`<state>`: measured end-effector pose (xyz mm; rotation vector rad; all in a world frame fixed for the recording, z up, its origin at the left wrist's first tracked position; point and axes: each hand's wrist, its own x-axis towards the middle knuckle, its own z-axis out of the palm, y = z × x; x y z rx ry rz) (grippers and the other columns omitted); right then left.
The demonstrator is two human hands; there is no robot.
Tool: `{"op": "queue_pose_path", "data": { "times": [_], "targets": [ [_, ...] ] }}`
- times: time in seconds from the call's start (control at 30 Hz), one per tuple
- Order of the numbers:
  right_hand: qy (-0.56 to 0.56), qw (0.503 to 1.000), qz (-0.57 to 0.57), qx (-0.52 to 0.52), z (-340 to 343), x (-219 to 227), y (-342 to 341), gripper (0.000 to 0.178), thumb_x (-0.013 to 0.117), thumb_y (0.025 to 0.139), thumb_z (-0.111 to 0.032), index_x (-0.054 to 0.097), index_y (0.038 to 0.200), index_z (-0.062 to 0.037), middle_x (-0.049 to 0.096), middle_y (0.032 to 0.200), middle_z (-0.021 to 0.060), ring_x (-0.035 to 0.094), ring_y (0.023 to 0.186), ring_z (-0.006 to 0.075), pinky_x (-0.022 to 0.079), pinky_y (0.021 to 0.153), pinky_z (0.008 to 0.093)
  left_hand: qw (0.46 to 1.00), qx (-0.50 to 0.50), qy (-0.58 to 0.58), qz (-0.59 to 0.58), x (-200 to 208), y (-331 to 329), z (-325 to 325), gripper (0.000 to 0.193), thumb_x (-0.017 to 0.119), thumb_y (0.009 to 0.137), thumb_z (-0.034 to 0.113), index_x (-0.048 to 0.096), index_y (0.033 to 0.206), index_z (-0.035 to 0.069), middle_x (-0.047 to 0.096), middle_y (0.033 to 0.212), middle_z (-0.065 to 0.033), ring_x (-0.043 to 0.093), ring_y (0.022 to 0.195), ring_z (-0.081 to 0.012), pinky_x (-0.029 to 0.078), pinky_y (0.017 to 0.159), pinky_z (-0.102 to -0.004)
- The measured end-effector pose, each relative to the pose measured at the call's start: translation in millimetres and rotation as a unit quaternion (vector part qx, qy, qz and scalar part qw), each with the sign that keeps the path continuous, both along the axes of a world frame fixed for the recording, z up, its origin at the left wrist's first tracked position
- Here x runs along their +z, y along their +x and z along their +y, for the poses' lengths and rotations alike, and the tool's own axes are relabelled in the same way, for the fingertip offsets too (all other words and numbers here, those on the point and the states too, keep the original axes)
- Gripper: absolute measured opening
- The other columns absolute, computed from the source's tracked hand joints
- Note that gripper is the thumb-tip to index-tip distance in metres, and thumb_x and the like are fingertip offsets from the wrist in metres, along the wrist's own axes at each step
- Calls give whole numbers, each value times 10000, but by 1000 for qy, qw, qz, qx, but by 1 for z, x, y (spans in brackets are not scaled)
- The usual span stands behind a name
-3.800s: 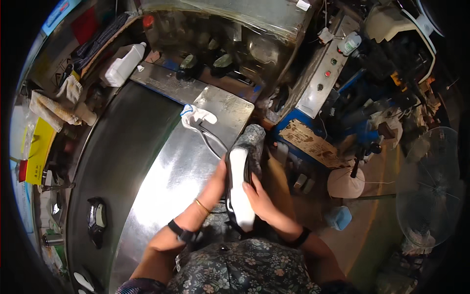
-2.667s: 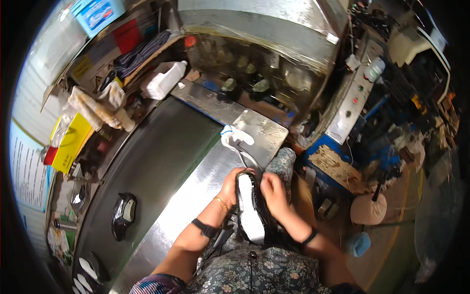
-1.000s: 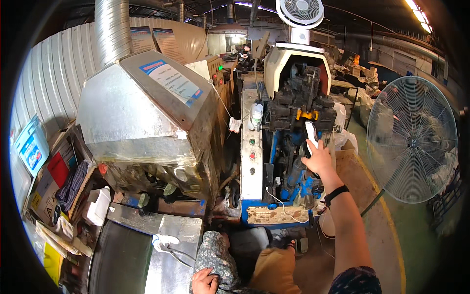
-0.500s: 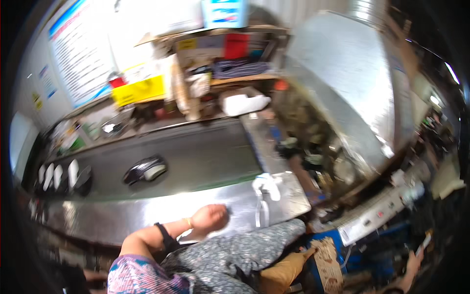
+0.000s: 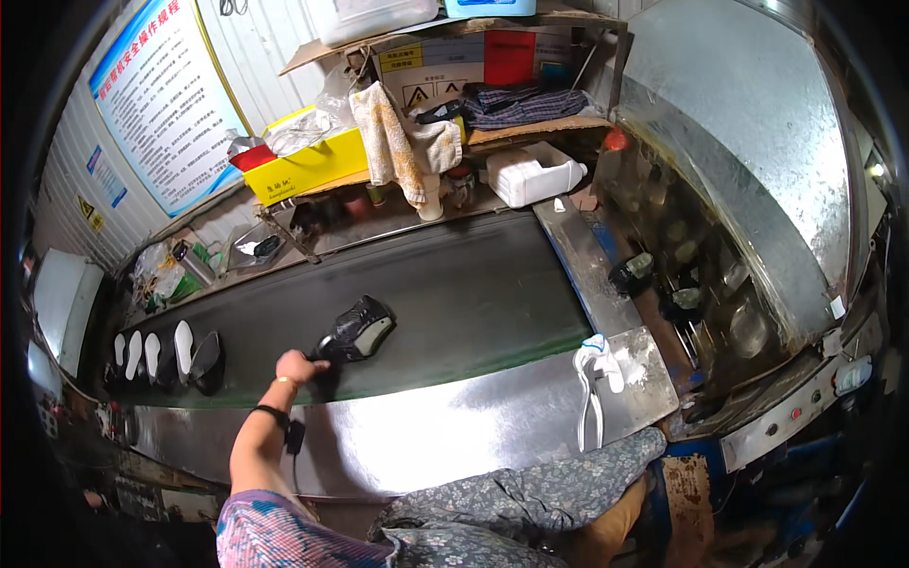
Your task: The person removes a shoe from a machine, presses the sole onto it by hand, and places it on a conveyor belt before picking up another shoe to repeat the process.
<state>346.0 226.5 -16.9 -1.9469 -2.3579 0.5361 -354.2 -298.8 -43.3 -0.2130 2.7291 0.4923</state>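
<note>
My left hand (image 5: 300,367) reaches over the near edge of a dark conveyor belt (image 5: 464,275), its fingers closed at the near end of a black shoe (image 5: 365,327). The shoe is glossy, with a grey-green patch on its side facing right. Exactly how the fingertips grip it is hard to see against the dark shoe and shadow. A yellow band and a black strap circle my left wrist and forearm. My right hand is out of view. At the belt's left end stand several dark shoes with white soles (image 5: 183,350) facing up.
A shiny metal ledge (image 5: 426,431) runs along the belt's near side. White-handled pliers (image 5: 592,388) lie at its right end. Behind the belt, a shelf holds a yellow box (image 5: 312,166) and a towel (image 5: 390,142); a white jug (image 5: 535,175) stands below. A metal hood (image 5: 757,114) rises right.
My left hand has moved from above the metal ledge out to the shoe on the belt. The view has shifted and sharpened; a hand seen at the lower right is gone.
</note>
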Motion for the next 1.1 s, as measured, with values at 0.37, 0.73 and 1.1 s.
{"op": "queue_pose_path", "data": {
  "times": [0.37,0.73,1.1],
  "targets": [
    [51,899,413,139,-4,-25,-122,146,650,867,-52,701,986,17,715,912,183,706,823,256,535,742,342,796,-61,570,-192,50,100,115,419,679,774,130,609,1135,-71,685,1004,-158,680,901,-241,553,813,-350],
    [204,794,488,301,-87,162,-179,707,819,702,-421,613,1213,22,659,1153,241,676,1035,346,542,893,398,474,-233,616,-584,114,332,310,635,274,1044,505,390,1452,32,495,1400,-164,481,1290,-252,384,1091,-390],
    [118,929,150,317,-114,152,-134,603,814,694,-467,666,1110,-56,665,734,166,672,636,314,537,582,371,603,-326,492,-536,95,416,400,438,486,1027,370,671,1035,-27,675,926,-87,630,844,-168,512,786,-299]
  ]
}}
